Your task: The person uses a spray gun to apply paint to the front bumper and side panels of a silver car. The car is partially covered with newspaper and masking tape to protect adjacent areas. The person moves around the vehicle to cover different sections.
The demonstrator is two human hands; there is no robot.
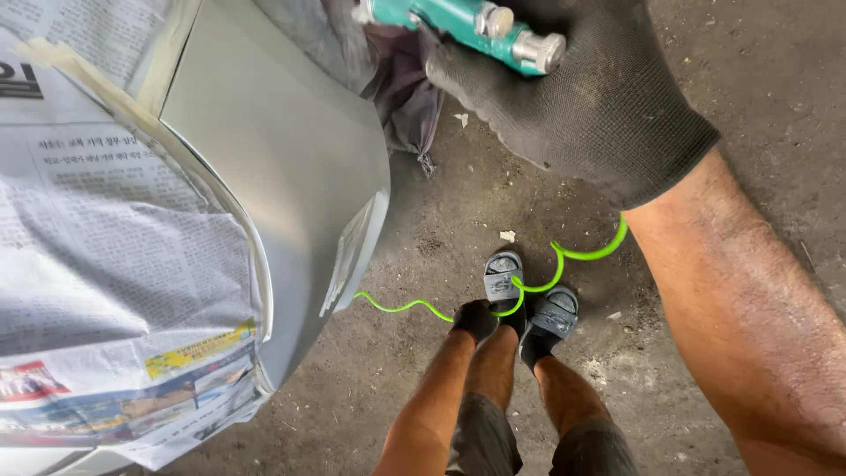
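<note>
Gloved right hand grips a green spray gun above a masked grey car panel.

The spray gun (467, 26), teal-green with metal fittings, sits at the top of the view, the right hand (573, 97) in a dark knit glove closed around it. The left hand (476, 319), also gloved, hangs low by the legs; I cannot tell whether it is open or closed. A coiled green air hose (564, 260) runs past 2 grey sandals (529, 300) on the concrete floor (758, 79). Left, the grey car panel (282, 167) is masked with newspaper (106, 238) and tape.
</note>
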